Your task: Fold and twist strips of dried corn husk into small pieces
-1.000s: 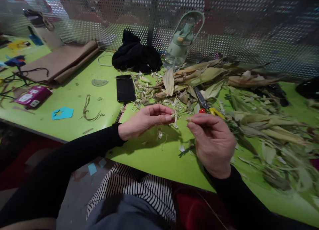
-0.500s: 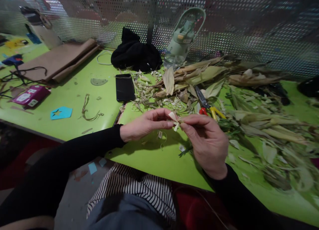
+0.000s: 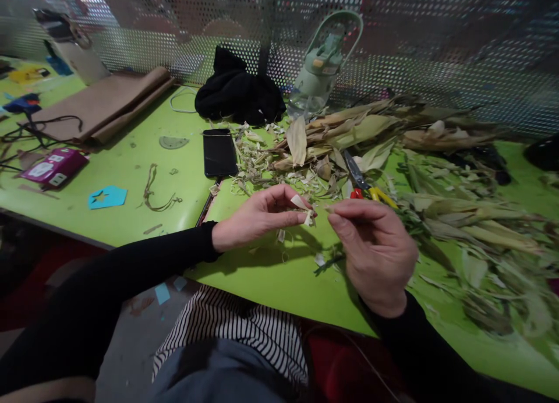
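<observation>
My left hand (image 3: 262, 215) pinches a small pale piece of folded corn husk (image 3: 309, 218) between thumb and fingertips, above the green table (image 3: 244, 270). To its right, my right hand (image 3: 378, 248) is closed, thumb against forefinger, with a tiny pale bit (image 3: 328, 208) at the fingertips, too small to name. A short gap parts the two hands. Just beyond the right hand lie scissors (image 3: 358, 180) with red and yellow handles, blades pointing away. Husk scraps (image 3: 257, 158) are scattered behind the hands.
A heap of dried corn husks (image 3: 358, 129) spreads across the back and right. Behind stand a green bottle (image 3: 318, 71) and a black cloth (image 3: 240, 94). A phone (image 3: 219, 152), blue tag (image 3: 107, 198), purple box (image 3: 55, 168) and brown paper (image 3: 109, 103) lie to the left.
My right hand has drawn away to the right from the husk piece, opening a gap between the hands. My left hand keeps hold of the piece and has hardly moved.
</observation>
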`<act>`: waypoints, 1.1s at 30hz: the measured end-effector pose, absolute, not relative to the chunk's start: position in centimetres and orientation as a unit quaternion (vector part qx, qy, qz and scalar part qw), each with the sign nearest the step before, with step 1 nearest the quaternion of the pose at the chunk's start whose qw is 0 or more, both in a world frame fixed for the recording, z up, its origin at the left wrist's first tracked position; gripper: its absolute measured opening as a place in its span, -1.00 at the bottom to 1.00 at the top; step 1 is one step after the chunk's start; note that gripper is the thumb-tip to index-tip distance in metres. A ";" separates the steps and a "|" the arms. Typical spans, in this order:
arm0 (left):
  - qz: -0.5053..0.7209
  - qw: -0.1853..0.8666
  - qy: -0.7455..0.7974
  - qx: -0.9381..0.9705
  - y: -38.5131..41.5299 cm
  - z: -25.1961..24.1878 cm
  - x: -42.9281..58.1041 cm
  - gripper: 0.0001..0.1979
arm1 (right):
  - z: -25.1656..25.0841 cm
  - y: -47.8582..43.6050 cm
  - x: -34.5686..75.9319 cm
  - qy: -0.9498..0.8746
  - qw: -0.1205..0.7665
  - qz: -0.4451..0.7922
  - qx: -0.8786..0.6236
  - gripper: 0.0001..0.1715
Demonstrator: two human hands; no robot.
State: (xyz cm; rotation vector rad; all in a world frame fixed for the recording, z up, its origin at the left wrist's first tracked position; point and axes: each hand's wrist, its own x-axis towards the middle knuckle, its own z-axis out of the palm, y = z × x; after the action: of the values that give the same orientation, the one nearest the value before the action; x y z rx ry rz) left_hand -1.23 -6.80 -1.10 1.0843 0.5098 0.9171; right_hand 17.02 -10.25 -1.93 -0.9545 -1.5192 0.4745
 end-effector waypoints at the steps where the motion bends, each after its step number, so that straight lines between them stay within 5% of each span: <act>1: 0.419 0.726 0.232 0.493 -6.8 -1.2 -1.2 -0.78 | -2.0 -10.3 17.0 -0.663 0.595 0.199 -0.410 -0.81; 12: 0.447 0.675 0.241 0.535 -7.0 -1.5 -1.1 -0.79 | -2.2 -10.3 17.2 -0.718 0.539 0.150 -0.414 -0.80; 21: 0.504 0.530 0.240 0.638 -7.3 -1.9 -1.2 -0.73 | -1.7 -10.4 17.3 -0.753 0.517 0.101 -0.394 -0.73; 33: 0.435 0.461 0.314 0.706 -7.2 -1.1 -1.9 -0.79 | -0.7 -10.5 17.3 -0.786 0.456 0.097 -0.406 -0.86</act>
State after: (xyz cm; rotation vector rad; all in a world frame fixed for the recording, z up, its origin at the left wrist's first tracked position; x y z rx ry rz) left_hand -1.91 -7.23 -1.11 1.7377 0.7735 1.0706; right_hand 17.32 -10.51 -0.66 -1.0004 -1.9380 0.2383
